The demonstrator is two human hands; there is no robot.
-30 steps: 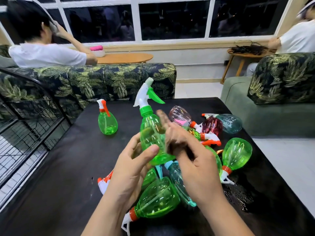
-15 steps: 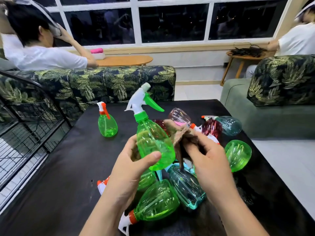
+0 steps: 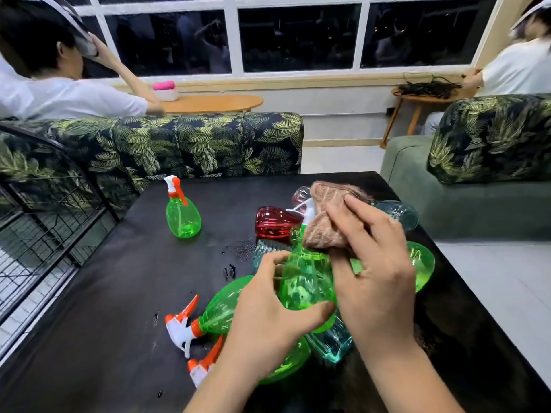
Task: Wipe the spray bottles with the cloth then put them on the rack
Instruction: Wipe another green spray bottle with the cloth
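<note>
My left hand grips a green spray bottle by its body, above a pile of lying bottles. My right hand presses a brown cloth over the bottle's upper part, so its spray head is hidden. Under my hands lie several bottles: a green one with an orange and white head, a teal one, a red one. One green bottle stands upright alone on the black table. The black wire rack stands at the left.
A leaf-patterned sofa runs behind the table, another sofa at the right. Water drops lie on the table near the pile. A person sits at the far left, another at the far right.
The cloth in my right hand has moved up over the top of the held bottle, covering its spray head. The bottle sits lower and nearer to me.
</note>
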